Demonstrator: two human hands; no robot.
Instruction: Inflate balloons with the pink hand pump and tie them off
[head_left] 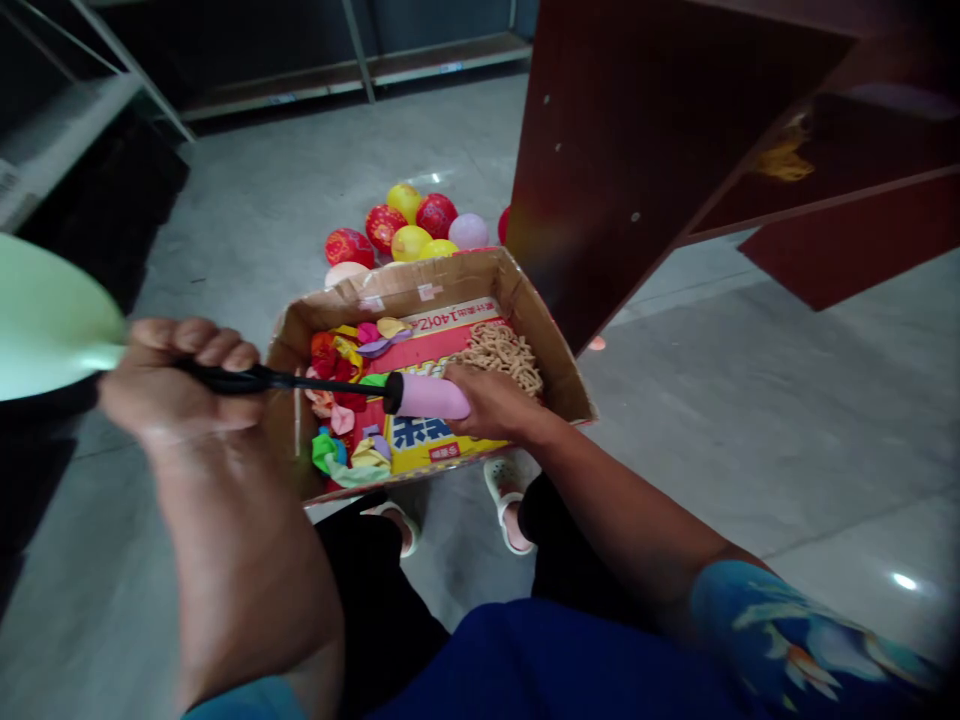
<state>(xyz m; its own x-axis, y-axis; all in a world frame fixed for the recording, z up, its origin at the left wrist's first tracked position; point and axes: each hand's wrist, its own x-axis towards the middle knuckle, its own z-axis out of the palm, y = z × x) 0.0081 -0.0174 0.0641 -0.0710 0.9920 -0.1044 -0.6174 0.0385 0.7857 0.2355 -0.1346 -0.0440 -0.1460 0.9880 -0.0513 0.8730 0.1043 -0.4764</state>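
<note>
My left hand (pixel 176 385) is a closed fist around the black end of a hand pump (pixel 247 380) and the neck of a pale green balloon (pixel 49 320), which swells out to the left edge. My right hand (pixel 491 400) grips the pump's pink handle (pixel 431 397), drawn out to the right on its thin black rod. Both hands hover over an open cardboard box (pixel 547 340) on the floor. Inside the box lie several limp coloured balloons (pixel 341 400) and a heap of tan rubber bands (pixel 501 352).
Several inflated red, yellow and pink balloons (pixel 409 225) lie on the grey floor behind the box. A dark red wooden cabinet (pixel 637 140) stands at the upper right. Metal shelving (pixel 67 110) runs along the left and back. My feet in white sandals (pixel 506 495) rest below the box.
</note>
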